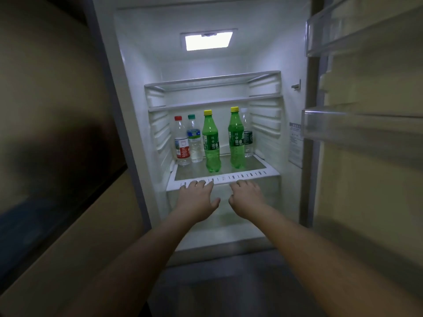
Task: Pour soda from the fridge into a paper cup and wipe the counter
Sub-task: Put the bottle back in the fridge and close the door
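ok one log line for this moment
stage: reaching into fridge | hands: left hand, right hand open at shelf edge | green soda bottles untouched

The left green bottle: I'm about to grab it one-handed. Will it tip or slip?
The left green bottle looks full, so probably heavy for its size. Tall and narrow, it may tip if pushed near the yellow cap. Chilled plastic could feel slick; gripping the narrower label area seems safest.

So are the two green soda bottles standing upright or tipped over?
Upright. Both green bottles stand on the fridge shelf, yellow caps on top.
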